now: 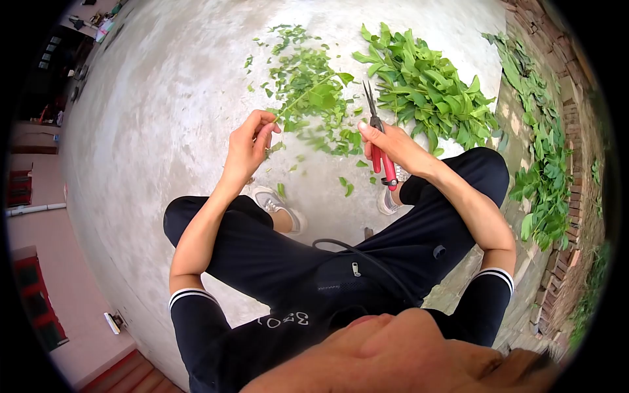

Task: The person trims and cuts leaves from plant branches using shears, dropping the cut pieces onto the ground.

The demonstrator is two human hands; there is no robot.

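Observation:
Pinched between the fingers of my left hand (252,144) is the lower end of a green leafy stem (308,97), whose leaves point up and to the right. My right hand (396,149) is closed around the red handles of a pair of pruning shears (375,121). Their dark, narrow blades point up and look slightly apart, to the right of the stem and not touching it. Cut green leaf pieces (298,72) lie scattered on the concrete beneath and beyond my hands. A large pile of leafy stems (436,92) sits just beyond my right hand.
More green branches (547,157) lie along the right side, beside a row of stacked bricks (576,170). My shoes (278,206) rest on the concrete floor (164,85) between my bent knees. A pink wall (85,262) with red-framed windows stands at the left.

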